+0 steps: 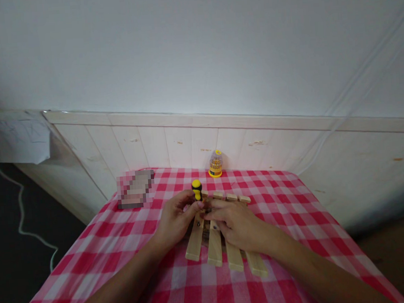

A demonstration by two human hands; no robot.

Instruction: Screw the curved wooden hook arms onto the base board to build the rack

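A small frame of several pale wooden slats [215, 247] lies on the red-and-white checked tablecloth [282, 210]. My left hand [177, 218] is closed around a short screwdriver with a yellow and black handle [197, 189], held upright over the left slat. My right hand [236, 225] rests flat on top of the slats, fingers stretched out toward the screwdriver, holding nothing. The screwdriver's tip is hidden behind my fingers.
A yellow-based clear bit holder [216, 164] stands at the table's far edge by the white panelled wall [174, 144]. A blurred grey object [135, 189] lies at the far left of the table. The floor drops away dark on the left.
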